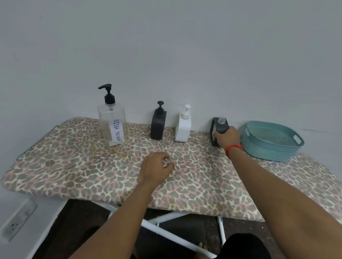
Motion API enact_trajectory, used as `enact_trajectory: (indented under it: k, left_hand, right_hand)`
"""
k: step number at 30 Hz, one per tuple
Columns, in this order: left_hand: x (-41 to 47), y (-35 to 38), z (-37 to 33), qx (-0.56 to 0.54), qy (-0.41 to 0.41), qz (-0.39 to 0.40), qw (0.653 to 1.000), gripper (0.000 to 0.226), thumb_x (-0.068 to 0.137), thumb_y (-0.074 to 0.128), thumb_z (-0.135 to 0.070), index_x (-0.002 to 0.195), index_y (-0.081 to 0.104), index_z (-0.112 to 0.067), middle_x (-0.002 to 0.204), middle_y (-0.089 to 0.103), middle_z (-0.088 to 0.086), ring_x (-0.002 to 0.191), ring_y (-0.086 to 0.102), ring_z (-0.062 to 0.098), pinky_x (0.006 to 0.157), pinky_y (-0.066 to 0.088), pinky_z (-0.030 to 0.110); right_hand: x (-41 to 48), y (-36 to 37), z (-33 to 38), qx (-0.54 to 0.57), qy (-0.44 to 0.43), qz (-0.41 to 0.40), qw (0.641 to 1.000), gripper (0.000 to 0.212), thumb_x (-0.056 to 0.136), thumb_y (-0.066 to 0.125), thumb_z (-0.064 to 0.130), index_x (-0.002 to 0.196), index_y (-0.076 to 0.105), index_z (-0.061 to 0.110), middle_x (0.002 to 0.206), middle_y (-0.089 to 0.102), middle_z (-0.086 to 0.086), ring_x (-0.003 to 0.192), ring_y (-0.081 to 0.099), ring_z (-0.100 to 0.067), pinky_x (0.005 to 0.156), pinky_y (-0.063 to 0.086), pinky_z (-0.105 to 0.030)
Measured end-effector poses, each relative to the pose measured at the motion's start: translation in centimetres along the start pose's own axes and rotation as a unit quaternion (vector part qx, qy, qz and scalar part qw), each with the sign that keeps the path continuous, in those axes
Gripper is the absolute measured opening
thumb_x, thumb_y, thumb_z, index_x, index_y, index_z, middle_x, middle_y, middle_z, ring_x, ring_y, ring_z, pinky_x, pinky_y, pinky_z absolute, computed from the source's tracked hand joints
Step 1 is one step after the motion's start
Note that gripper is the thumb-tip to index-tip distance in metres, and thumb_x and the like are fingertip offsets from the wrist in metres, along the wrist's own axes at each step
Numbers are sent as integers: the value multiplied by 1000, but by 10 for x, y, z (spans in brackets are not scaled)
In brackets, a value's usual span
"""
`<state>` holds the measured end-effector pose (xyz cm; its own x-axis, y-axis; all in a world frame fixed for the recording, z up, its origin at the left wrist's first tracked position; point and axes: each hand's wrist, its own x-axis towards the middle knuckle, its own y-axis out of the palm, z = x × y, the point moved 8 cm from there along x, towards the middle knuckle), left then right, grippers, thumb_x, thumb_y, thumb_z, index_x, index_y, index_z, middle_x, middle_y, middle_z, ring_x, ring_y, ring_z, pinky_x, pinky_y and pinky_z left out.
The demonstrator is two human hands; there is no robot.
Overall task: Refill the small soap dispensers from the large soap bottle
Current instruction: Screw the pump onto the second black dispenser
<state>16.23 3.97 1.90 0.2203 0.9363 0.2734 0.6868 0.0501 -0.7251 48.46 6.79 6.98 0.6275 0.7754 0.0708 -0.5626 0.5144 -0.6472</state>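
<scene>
My right hand [227,138] is clamped around a dark grey, pumpless soap dispenser [219,131] standing near the wall on the leopard-print table [86,170], just beside a teal plastic basket [271,141]. My left hand [155,168] rests loosely curled, empty. The large clear "DISH SOAP" pump bottle [112,121] stands far left, with black [158,125] and white [183,128] dispensers between.

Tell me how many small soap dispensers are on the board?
3. A black dispenser with pump, a white dispenser to its right, and a dark dispenser without pump, gripped by the right hand. None seem hidden.
</scene>
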Motion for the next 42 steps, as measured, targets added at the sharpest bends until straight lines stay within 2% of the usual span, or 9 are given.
enact_trajectory:
  k: [9,12,17,23,26,28,31,36,42]
  left_hand:
    - [-4,-2,-8,20,9,19,1000,82,82,67,-70,145,51,-21,143,58,1,133,51,20,115,37,42]
    - [-10,-4,-15,8,42,26,999,114,71,65,-85,158,31,-20,160,39,3,147,36,22,123,29,43]
    - [-19,-6,-23,-42,73,42,996,143,58,67,-93,163,3,-20,169,19,2,154,24,19,124,29,43]
    - [-20,-17,-18,-119,44,2,992,141,60,78,-76,163,-3,-25,164,25,0,149,31,17,116,39,37]
    - [-19,-17,-18,-119,43,-8,992,136,61,79,-76,162,5,-22,158,31,-1,145,35,15,114,40,34]
    - [-17,-17,-17,-126,42,-10,991,132,60,81,-75,160,13,-22,153,35,-3,142,39,15,114,43,37]
    - [-17,-16,-17,-149,47,-10,988,124,60,84,-71,156,21,-23,145,41,-6,136,44,15,110,47,43]
    - [-15,-16,-17,-162,46,-15,986,121,58,85,-72,153,25,-25,142,43,-7,133,47,14,108,49,44]
    - [-16,-17,-18,-169,47,-17,984,120,57,84,-74,152,25,-29,142,43,-9,133,48,12,108,49,44]
  right_hand:
    - [-77,-16,9,18,-77,25,997,25,75,78,28,96,71,16,85,72,0,76,66,-13,58,45,-23]
    - [-111,-11,24,19,-124,55,991,22,73,79,26,93,71,22,81,72,5,76,66,-10,62,51,-24]
    - [-151,19,49,48,-173,157,971,41,70,83,26,110,75,23,93,77,8,85,72,-7,76,60,-28]
    - [-178,39,74,59,-217,217,950,31,77,84,27,103,69,29,92,73,14,83,68,-1,73,54,-18]
    - [-170,36,66,71,-202,278,936,51,81,78,53,122,68,25,113,69,15,99,68,-6,86,54,-26]
    - [-135,14,50,59,-155,197,966,65,83,68,64,130,62,20,120,65,9,104,66,-15,89,54,-32]
    - [-60,-24,11,-40,-66,41,996,65,92,67,51,134,58,3,128,64,-18,117,61,-33,101,49,-44]
    - [-2,-11,-28,-288,-29,95,952,62,101,49,46,138,52,-3,141,53,-28,129,51,-42,106,44,-44]
    - [3,-5,-21,-304,-62,28,950,30,104,46,17,120,63,-2,124,64,-24,117,61,-37,97,49,-41]
